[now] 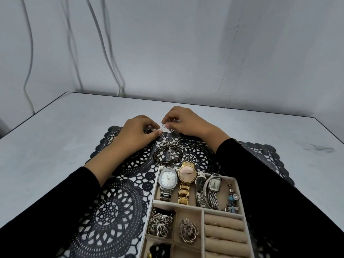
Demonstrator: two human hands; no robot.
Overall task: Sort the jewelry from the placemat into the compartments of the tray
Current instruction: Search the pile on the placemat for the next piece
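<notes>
Grey table (55, 146) against a grey wall, black lace placemat (115, 207) on it, tray (186, 205) at the mat's near edge. Left hand (137, 131): thumb and forefinger pinched tight on a small ring (159, 130). Right hand (182, 121): same pinch on a second ring (164, 125), silver chain (173, 135) right below it on the mat. Both hands at the far side, fingertips nearly meeting. Beaded bracelet (166, 155) lies between chain and tray. Four watches (168, 178) in the tray's far compartment. Loose hoops (109, 137) just left of the left hand.
</notes>
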